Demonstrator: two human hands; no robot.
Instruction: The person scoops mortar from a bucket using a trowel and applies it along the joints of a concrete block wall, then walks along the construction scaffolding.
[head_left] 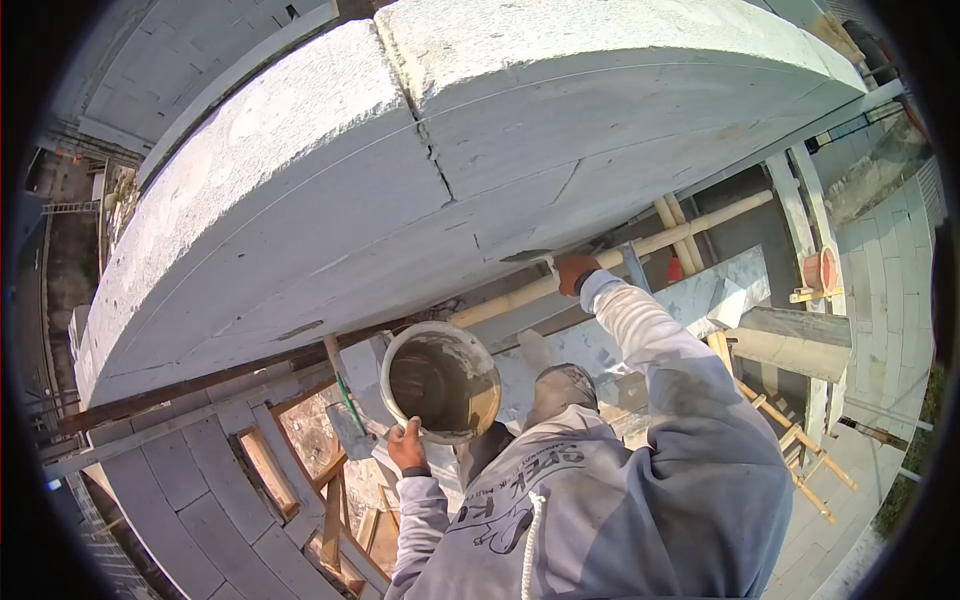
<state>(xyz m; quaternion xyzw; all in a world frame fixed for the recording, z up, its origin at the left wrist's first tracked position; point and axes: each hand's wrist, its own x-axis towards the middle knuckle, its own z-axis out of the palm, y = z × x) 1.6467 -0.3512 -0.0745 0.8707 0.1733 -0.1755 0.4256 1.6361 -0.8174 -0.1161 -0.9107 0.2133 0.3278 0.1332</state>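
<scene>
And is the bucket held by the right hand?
No, the left hand grips the bucket by its rim, while the right hand is near the wall.

Greyish bucket [482,388] (brown inside)

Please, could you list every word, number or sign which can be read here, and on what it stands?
"PEK": large letters on the sweatshirt; other large letters there are folded or unclear.
Smaller print on the sweatshirt: too blurred to read.
Bucket: no readable text.
</scene>
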